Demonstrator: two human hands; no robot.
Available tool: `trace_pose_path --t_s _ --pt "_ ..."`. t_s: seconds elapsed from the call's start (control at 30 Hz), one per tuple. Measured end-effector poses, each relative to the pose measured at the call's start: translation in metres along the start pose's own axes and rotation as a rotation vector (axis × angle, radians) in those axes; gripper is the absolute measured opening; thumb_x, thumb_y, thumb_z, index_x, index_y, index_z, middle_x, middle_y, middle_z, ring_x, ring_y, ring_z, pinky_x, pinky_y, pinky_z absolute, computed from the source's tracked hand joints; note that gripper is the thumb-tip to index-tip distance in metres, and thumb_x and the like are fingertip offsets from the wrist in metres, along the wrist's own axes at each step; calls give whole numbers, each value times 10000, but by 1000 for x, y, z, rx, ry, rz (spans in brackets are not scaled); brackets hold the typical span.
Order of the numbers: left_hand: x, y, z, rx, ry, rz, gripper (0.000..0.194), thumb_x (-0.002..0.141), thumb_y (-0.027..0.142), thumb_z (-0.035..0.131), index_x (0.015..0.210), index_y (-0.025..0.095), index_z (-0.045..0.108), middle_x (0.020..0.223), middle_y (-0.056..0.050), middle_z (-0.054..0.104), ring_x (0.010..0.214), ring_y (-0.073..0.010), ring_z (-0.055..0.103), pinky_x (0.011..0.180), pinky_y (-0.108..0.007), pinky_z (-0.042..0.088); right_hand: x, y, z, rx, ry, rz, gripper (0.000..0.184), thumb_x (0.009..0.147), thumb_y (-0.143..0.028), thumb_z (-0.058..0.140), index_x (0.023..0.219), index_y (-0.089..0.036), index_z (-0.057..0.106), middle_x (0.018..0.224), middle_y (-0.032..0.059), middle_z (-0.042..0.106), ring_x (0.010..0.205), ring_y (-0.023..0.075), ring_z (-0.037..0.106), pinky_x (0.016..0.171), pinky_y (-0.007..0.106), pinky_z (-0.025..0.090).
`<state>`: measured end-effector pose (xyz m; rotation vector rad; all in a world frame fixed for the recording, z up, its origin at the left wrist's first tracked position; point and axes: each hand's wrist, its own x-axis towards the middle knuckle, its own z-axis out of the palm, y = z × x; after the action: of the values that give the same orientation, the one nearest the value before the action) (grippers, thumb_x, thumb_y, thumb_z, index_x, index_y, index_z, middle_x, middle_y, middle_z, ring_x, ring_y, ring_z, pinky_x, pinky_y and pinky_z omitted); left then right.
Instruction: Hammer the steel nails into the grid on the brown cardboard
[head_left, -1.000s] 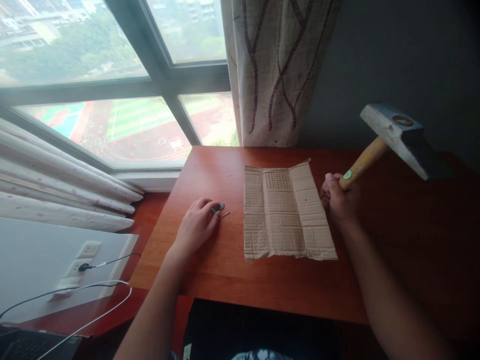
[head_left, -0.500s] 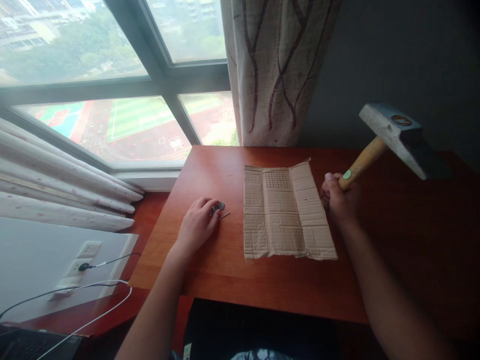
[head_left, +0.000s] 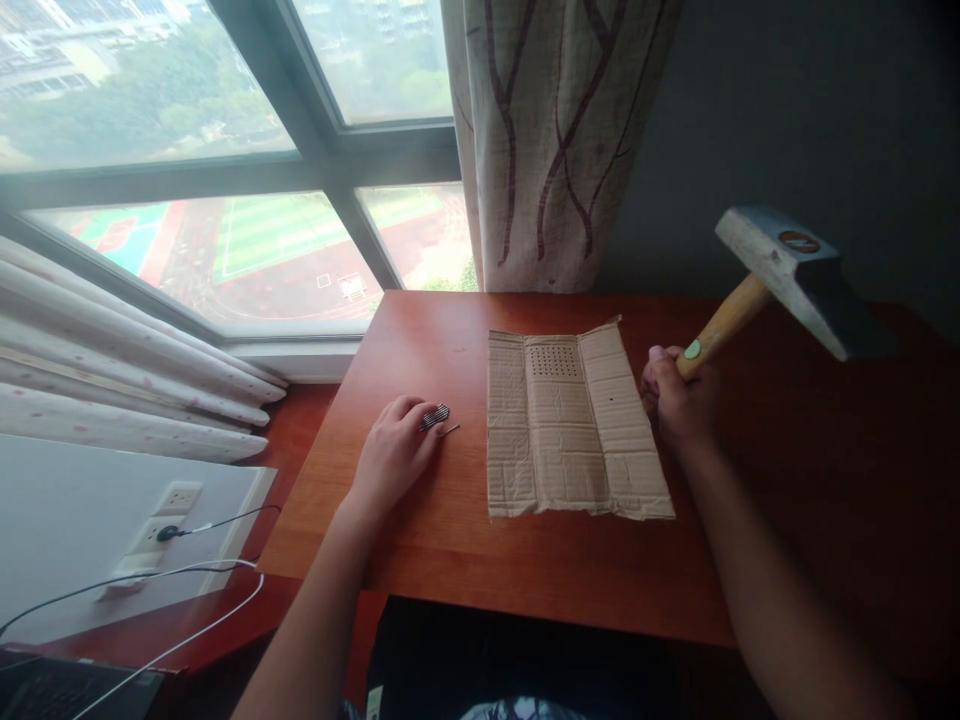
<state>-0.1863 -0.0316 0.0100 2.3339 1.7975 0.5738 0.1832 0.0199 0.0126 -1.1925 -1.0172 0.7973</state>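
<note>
I see the left hand [head_left: 397, 440] low on the counter [head_left: 442, 530], fingers curled over nails [head_left: 435, 416]; the right hand [head_left: 681, 398], raised, grips a hammer [head_left: 724, 325].

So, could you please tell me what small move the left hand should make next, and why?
I would probably have the left hand pinch the single nail: it lies by the thumb, a little apart from the bunch of nails at the fingertips, and so looks easiest to pick out. The right hand is occupied, holding the hammer head-up.
</note>
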Motion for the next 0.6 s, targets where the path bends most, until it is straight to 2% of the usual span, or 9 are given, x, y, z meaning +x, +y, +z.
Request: trace_pose_path --t_s 0.1,0.3,0.6 --pt "-6 3 1 5 45 2 188 970 355 577 1062 225 677 1143 -89 631 1011 -250 617 925 -411 512 0 0 0 -13 -5 -4 505 864 -545 705 567 -238 436 455 -52 355 400 93 323 333 249 249" --pt "-9 9 4 27 45 50 167 972 284 561 884 226 691 1068 -83 620 949 -235 599 875 -392 510 1 1 -1 -19 7 -5 502 858 -540 715 563 -234 447 465 -47 389 396 89 338 335 252 256" --pt "-16 7 2 67 94 -40 134 970 269 570 902 224 676 1001 -73 626 940 -245 589 837 -378 503 2 7 -5 -64 16 -21 488 869 -536 707 580 -227 464 492 -50 401 406 90 353 362 267 258"
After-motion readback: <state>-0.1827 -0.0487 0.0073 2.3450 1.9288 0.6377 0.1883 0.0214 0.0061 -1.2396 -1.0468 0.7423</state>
